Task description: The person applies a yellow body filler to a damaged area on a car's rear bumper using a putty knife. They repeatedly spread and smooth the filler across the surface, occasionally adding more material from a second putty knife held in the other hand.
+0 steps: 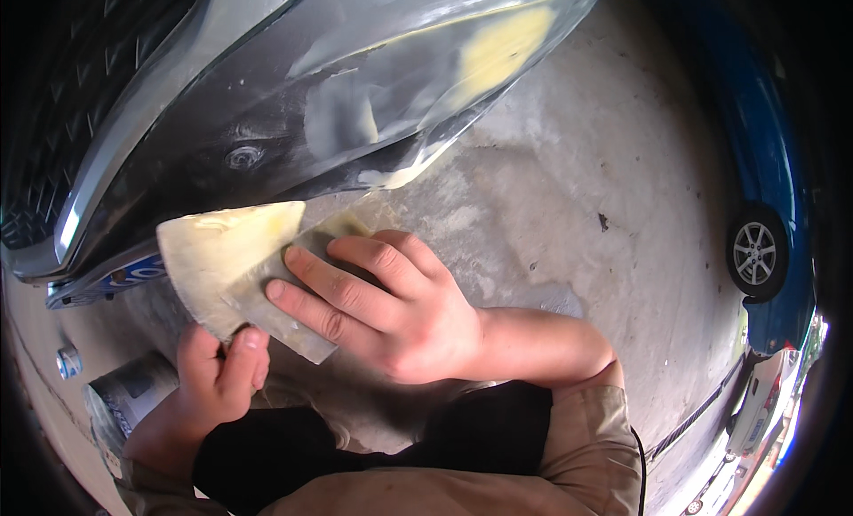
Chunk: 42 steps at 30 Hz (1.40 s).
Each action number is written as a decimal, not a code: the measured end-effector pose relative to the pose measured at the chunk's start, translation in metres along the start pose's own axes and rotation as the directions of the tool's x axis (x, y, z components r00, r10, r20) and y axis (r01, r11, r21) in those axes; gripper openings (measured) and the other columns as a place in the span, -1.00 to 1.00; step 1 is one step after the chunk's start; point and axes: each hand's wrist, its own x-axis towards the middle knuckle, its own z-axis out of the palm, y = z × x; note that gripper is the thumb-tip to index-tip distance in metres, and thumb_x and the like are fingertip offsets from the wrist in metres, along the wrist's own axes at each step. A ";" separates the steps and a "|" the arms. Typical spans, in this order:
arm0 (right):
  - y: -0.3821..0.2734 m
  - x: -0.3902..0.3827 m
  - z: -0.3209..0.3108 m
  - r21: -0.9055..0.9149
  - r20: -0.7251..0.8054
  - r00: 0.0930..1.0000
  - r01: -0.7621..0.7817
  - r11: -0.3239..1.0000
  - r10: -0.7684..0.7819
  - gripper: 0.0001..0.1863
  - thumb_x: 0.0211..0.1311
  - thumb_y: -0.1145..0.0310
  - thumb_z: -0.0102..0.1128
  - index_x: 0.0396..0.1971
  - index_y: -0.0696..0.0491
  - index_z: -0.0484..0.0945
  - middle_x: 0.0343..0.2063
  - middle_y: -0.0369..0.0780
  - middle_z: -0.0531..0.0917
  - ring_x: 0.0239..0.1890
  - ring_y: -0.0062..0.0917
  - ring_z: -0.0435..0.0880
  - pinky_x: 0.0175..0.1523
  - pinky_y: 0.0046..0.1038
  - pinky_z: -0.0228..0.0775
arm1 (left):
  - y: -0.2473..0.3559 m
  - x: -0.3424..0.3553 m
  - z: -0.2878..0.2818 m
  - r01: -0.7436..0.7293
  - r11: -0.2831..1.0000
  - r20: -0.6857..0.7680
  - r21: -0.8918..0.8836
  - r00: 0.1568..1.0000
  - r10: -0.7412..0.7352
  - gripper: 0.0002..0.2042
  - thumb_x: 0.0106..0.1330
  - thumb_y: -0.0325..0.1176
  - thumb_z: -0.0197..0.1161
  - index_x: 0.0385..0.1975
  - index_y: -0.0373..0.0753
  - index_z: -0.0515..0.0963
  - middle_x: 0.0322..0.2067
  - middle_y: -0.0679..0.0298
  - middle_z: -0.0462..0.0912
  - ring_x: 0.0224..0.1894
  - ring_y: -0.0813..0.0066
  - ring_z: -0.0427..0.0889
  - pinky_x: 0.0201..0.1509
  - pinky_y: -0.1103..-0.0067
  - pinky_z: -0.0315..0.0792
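Note:
My left hand (227, 369) pinches the lower corner of a fan-shaped putty spreader (209, 258), its face smeared with pale yellow filler. My right hand (391, 303) has its fingers spread along a greyish, flat rectangular putty spreader (306, 338), which overlaps the right side of the first one. The thumb of that hand is hidden. Just beyond both hands is a dark car bumper (275, 116), with sanded grey areas and a yellow filler patch (502, 49) toward its far right end.
A blue licence plate (124, 280) sits under the bumper at the left. A grey bucket-like container (133, 387) and a small can (68, 362) stand by my left arm. Stained concrete floor (622, 205) stretches right to a parked blue car (773, 160).

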 end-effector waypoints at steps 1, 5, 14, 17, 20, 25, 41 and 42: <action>0.005 -0.002 -0.003 0.027 0.012 1.000 0.012 1.000 -0.012 -0.42 0.01 0.27 0.38 0.14 -0.01 0.82 0.07 -0.23 0.79 -0.07 -0.41 0.66 -0.02 -0.42 0.51 | -0.001 -0.001 -0.001 0.054 0.999 -0.078 0.009 0.996 -0.053 -0.91 0.66 -0.44 0.02 -0.08 -0.32 0.38 -0.52 0.28 0.48 -0.62 0.61 0.38 -0.57 0.54 0.34; 0.044 -0.002 -0.005 -0.219 -0.204 0.969 0.093 0.971 -0.139 -0.47 0.06 0.28 0.49 0.13 -0.06 0.83 0.05 -0.23 0.81 -0.09 -0.39 0.67 -0.03 -0.39 0.51 | -0.007 0.000 -0.015 -0.051 0.999 -0.210 -0.004 0.976 0.050 -0.89 0.68 -0.36 -0.02 -0.13 -0.25 0.33 -0.45 0.29 0.41 -0.65 0.61 0.34 -0.60 0.60 0.33; 0.088 0.039 0.025 -0.579 -0.326 0.892 0.073 0.812 -0.313 -0.44 -0.07 0.29 0.32 0.05 -0.04 0.84 0.05 -0.22 0.76 -0.01 -0.29 0.65 0.03 -0.18 0.47 | -0.010 -0.001 -0.026 0.011 0.995 -0.196 -0.099 0.980 -0.030 -0.91 0.66 -0.39 -0.03 -0.14 -0.25 0.32 -0.45 0.24 0.42 -0.62 0.58 0.37 -0.58 0.56 0.38; 0.087 0.039 0.038 -0.588 -0.318 0.900 0.060 0.807 -0.298 -0.50 -0.02 0.32 0.36 0.03 -0.04 0.85 0.06 -0.23 0.75 0.00 -0.27 0.65 -0.03 -0.20 0.48 | -0.009 -0.002 -0.026 0.016 0.996 -0.279 -0.093 0.959 -0.041 -0.79 0.68 -0.26 -0.05 -0.25 -0.20 0.32 -0.48 0.31 0.38 -0.68 0.58 0.28 -0.62 0.60 0.30; 0.086 0.028 0.049 -0.602 -0.301 0.910 0.051 0.797 -0.286 -0.55 0.05 0.34 0.41 0.02 -0.08 0.86 0.09 -0.28 0.75 -0.01 -0.29 0.65 -0.06 -0.23 0.48 | -0.008 -0.002 -0.027 0.025 0.995 -0.275 -0.095 0.960 -0.050 -0.75 0.68 -0.25 -0.06 -0.31 -0.20 0.33 -0.51 0.33 0.36 -0.70 0.59 0.26 -0.64 0.61 0.28; 0.086 0.007 0.069 -0.630 -0.297 0.914 0.031 0.776 -0.277 -0.57 0.10 0.25 0.49 0.04 -0.19 0.88 0.12 -0.38 0.75 -0.05 -0.40 0.64 -0.07 -0.35 0.42 | -0.008 0.000 -0.030 -0.001 0.999 -0.230 -0.045 0.973 -0.009 -0.71 0.68 -0.23 -0.07 -0.36 -0.21 0.32 -0.56 0.36 0.31 -0.72 0.60 0.25 -0.66 0.63 0.25; 0.079 -0.041 0.045 -0.424 0.066 0.990 0.140 0.895 -0.123 -0.47 0.14 0.25 0.40 0.19 -0.14 0.80 0.14 -0.26 0.75 0.05 -0.33 0.66 0.10 -0.20 0.54 | -0.007 -0.008 -0.031 0.057 0.995 -0.294 -0.079 0.953 -0.078 -0.80 0.64 -0.32 -0.08 -0.29 -0.21 0.32 -0.51 0.32 0.36 -0.72 0.59 0.26 -0.68 0.63 0.27; 0.080 -0.039 0.037 -0.436 0.024 0.986 0.158 0.886 -0.164 -0.48 0.15 0.25 0.43 0.19 -0.15 0.80 0.12 -0.27 0.76 0.03 -0.34 0.66 0.10 -0.22 0.54 | -0.007 -0.008 -0.030 0.032 0.998 -0.314 -0.046 0.948 -0.045 -0.81 0.64 -0.31 -0.07 -0.29 -0.21 0.32 -0.50 0.32 0.37 -0.72 0.59 0.26 -0.68 0.63 0.27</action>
